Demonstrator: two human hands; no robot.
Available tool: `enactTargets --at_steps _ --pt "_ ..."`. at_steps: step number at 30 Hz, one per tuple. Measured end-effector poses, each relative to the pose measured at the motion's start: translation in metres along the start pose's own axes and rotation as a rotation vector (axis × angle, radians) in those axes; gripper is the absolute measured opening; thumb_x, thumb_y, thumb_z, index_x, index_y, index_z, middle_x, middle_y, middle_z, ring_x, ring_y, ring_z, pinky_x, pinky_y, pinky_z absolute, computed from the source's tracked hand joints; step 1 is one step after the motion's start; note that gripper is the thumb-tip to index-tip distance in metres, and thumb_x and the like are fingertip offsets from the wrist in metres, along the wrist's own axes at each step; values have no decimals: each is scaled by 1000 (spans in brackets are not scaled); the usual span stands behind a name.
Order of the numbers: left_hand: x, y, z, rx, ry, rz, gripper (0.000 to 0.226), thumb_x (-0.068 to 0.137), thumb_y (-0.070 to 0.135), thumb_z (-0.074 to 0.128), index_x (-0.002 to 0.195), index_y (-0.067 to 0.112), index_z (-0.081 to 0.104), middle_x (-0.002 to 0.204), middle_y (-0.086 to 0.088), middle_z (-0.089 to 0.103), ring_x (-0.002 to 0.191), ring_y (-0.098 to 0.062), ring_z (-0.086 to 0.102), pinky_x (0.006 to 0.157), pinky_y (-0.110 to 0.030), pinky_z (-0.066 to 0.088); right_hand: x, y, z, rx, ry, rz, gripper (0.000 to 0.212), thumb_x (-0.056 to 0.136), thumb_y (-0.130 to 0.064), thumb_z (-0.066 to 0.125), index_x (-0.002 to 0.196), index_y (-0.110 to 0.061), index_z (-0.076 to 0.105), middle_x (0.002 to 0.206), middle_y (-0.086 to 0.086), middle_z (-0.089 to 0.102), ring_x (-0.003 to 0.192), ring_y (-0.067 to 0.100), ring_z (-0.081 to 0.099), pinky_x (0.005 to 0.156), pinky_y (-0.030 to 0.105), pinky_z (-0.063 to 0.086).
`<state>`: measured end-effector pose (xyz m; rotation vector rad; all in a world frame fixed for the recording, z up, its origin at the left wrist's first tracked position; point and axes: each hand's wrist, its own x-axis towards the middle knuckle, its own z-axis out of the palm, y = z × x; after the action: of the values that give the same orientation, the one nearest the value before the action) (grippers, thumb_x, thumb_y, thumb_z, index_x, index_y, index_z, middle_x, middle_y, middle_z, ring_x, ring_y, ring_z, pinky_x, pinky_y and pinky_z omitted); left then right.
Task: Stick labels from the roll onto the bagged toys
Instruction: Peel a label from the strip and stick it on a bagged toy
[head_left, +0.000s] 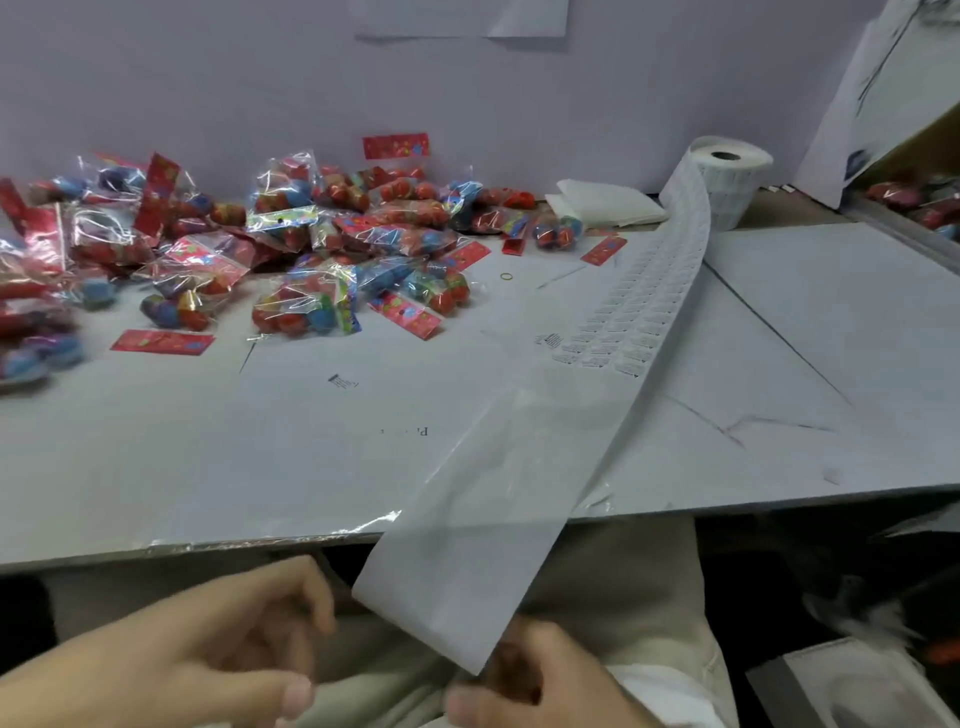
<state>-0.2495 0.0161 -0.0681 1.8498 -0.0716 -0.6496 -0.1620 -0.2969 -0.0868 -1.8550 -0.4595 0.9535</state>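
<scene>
Down at the near edge of the table (208, 467), a person's two bare hands are poised over a lap in beige trousers (649, 597). The left hand (208, 649) has its fingers (291, 608) loosely curled, with nothing in them. The right hand (535, 680) is just beside it, at the free end of the label strip (467, 597). The strip's lower corner lies over that hand's fingers, but blur hides whether they pinch it or only touch it.

From the right fingers the strip climbs over the table edge and runs diagonally away to the right. It ends at the label roll (727, 176), which stands upright at the far side by the wall. The stretch nearest the fingers is bare backing. Rows of small printed labels (639, 312) begin farther out, toward the roll.

The bagged toys (311, 234) lie in a heap well beyond the left fingers, at the far left of the table against the wall. They are clear bags of red and blue balls with red printed tops. A loose red card (162, 342) lies on the side of the heap nearer the fingers. One small stray label (343, 382) sits on the table between the heap and the left fingers. A rubber band (506, 276) rests between the heap and the strip. A folded white sheet (608, 208) lies just left of the roll.
</scene>
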Motion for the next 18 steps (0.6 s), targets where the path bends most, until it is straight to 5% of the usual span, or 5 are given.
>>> enactTargets --at_steps 3,6,10,14,18 --pt "6 -14 16 137 143 -257 71 73 70 77 131 58 38 104 5 76 92 -10 72 83 -21 54 9 0 5 -64 33 -95 18 77 -57 67 90 -69 63 87 -34 69 93 -17 61 81 4 41" --pt "32 -7 36 87 181 -190 81 86 51 73 142 62 16 100 5 79 92 -15 75 85 -25 57 30 6 -1 -156 67 -74 13 93 -46 66 92 -59 65 87 -43 59 94 -26 51 83 0 36" --pt "76 -2 54 -79 369 -116 39 97 23 70 131 36 58 87 -9 78 68 -21 72 71 -33 58 61 18 -5 -199 102 -50 13 99 -36 60 111 -34 66 115 -24 60 113 -4 54 90 3 39" --pt "112 -1 49 -191 534 -185 23 89 34 75 77 16 78 79 -7 78 67 -19 72 73 -27 59 77 17 -8 -203 247 -42 16 92 -32 70 84 -29 56 79 -10 60 70 -6 56 67 12 44" --pt "137 -6 45 -172 524 -274 20 94 40 68 90 23 78 83 13 78 80 6 70 75 -16 51 75 25 -14 4 395 -50 31 77 -29 85 73 -19 56 58 -12 53 52 -1 50 55 15 39"
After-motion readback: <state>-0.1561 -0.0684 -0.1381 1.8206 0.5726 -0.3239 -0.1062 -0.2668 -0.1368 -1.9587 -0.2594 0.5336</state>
